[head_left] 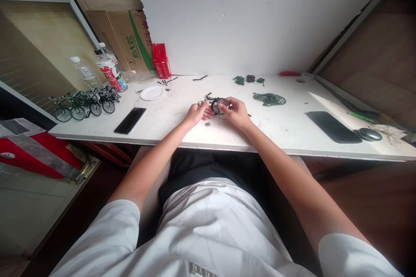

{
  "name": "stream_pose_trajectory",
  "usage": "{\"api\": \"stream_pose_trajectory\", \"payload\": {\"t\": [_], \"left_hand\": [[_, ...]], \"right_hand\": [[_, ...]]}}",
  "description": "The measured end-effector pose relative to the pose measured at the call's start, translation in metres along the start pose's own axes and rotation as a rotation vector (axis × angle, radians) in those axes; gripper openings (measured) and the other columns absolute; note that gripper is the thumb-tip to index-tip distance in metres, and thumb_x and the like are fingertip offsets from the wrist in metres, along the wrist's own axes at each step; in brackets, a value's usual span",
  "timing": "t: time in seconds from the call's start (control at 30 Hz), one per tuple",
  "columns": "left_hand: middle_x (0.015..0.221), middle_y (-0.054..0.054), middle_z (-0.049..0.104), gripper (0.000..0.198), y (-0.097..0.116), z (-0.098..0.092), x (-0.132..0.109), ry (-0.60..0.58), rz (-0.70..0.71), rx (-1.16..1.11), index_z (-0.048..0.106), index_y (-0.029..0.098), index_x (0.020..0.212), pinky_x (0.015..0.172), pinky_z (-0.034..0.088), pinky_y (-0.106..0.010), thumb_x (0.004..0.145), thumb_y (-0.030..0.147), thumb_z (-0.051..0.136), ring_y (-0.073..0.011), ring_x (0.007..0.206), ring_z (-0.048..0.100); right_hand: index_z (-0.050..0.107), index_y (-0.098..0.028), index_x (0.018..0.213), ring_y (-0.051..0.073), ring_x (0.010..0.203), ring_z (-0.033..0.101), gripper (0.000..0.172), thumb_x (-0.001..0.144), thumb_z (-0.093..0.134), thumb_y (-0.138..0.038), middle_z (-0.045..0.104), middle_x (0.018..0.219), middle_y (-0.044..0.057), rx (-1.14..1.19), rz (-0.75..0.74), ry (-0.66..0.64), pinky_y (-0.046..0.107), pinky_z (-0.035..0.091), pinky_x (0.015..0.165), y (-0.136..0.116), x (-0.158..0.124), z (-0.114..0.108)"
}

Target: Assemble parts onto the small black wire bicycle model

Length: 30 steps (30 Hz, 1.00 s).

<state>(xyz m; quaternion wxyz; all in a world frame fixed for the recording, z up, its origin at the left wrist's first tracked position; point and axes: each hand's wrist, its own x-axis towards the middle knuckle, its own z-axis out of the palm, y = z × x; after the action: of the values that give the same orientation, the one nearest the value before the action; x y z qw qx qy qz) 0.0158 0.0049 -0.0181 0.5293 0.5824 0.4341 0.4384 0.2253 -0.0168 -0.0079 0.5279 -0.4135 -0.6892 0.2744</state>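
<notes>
Over the middle of the table, both hands hold a small black model bicycle (215, 106) with a spoked wheel facing me. My left hand (196, 114) is closed on its left part, with the thumb on top. My right hand (238, 113) is closed at the wheel, its thumb over the spokes and its fingers behind the rim. Parts of the frame are hidden by the fingers. A tiny grey piece (208, 124) lies on the table just below the hands. To the right is a tangled pile of dark green model parts (269, 99).
Several finished-looking model bicycles (85, 103) stand at the left, near bottles (112, 71) and a phone (130, 120). A white plate (152, 93), a red box (161, 60) and small green pieces (239, 80) lie farther back. A dark pad (333, 127) and mouse (369, 134) are at right.
</notes>
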Motion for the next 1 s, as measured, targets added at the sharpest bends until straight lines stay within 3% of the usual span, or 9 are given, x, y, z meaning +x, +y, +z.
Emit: {"api": "stream_pose_trajectory", "payload": {"t": [0.23, 0.43, 0.8, 0.9, 1.0], "left_hand": [[0.083, -0.010, 0.080, 0.068, -0.009, -0.001, 0.003, 0.038, 0.032, 0.044, 0.068, 0.017, 0.098, 0.064, 0.051, -0.026, 0.092, 0.084, 0.066, -0.0183, 0.070, 0.077], [0.082, -0.009, 0.078, 0.075, -0.008, 0.001, 0.000, 0.057, 0.062, 0.048, 0.068, 0.018, 0.097, 0.061, 0.049, -0.027, 0.091, 0.092, 0.055, -0.0174, 0.065, 0.074], [0.087, -0.008, 0.077, 0.064, -0.004, 0.002, -0.006, 0.140, 0.147, 0.165, 0.071, 0.020, 0.091, 0.067, 0.048, -0.028, 0.098, 0.081, 0.057, -0.0154, 0.065, 0.069], [0.085, -0.006, 0.076, 0.060, -0.003, 0.001, -0.010, 0.182, 0.207, 0.276, 0.072, 0.022, 0.090, 0.069, 0.047, -0.030, 0.101, 0.079, 0.055, -0.0175, 0.067, 0.067], [0.082, -0.007, 0.073, 0.052, 0.000, 0.000, -0.014, 0.253, 0.266, 0.376, 0.073, 0.025, 0.094, 0.076, 0.046, -0.031, 0.102, 0.074, 0.059, -0.0242, 0.084, 0.071]], "right_hand": [[0.071, -0.023, 0.091, 0.022, 0.081, 0.062, 0.047, 0.089, 0.080, -0.069, 0.072, 0.087, 0.005, 0.005, 0.009, 0.000, 0.037, 0.050, 0.072, 0.000, 0.000, 0.000], [0.071, -0.023, 0.091, 0.022, 0.081, 0.063, 0.046, 0.091, 0.079, -0.068, 0.072, 0.088, 0.005, -0.018, -0.006, 0.009, 0.038, 0.051, 0.074, 0.001, 0.000, 0.001], [0.071, -0.023, 0.096, 0.024, 0.088, 0.066, 0.046, 0.096, 0.073, -0.070, 0.075, 0.095, 0.006, -0.079, -0.070, 0.034, 0.039, 0.053, 0.077, 0.006, 0.001, 0.001], [0.072, -0.024, 0.098, 0.024, 0.089, 0.067, 0.046, 0.097, 0.072, -0.070, 0.076, 0.097, 0.007, -0.076, -0.070, 0.028, 0.038, 0.053, 0.077, 0.006, 0.001, 0.001], [0.072, -0.023, 0.099, 0.024, 0.089, 0.067, 0.046, 0.097, 0.072, -0.069, 0.075, 0.097, 0.007, -0.076, -0.074, 0.024, 0.038, 0.053, 0.077, 0.006, 0.000, 0.001]]}}
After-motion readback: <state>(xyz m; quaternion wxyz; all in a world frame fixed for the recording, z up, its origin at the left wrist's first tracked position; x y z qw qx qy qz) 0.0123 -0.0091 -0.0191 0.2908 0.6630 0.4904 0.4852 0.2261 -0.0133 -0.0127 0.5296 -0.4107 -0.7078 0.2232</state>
